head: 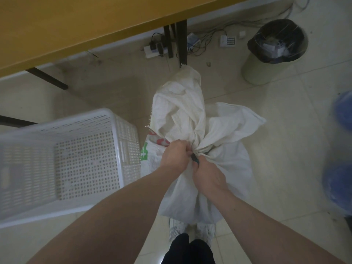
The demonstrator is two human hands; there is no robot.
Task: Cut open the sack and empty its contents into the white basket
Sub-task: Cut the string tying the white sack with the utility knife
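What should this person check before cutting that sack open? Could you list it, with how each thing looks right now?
1. Sack neck gathered and held: ok, left hand grips it.
2. Cutting tool ready: cannot tell; right hand holds something dark, mostly hidden.
3. Left fingers away from the cutting spot: not ok, hands nearly touch.
4. White basket close by: ok, beside the sack.
5. Basket free to fill: ok, looks empty.

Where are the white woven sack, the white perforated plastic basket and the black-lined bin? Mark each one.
white woven sack [226, 159]: head view, on its bulging body.
white perforated plastic basket [57, 119]: head view, on its far rim.
black-lined bin [259, 70]: head view, on its pale outer wall.
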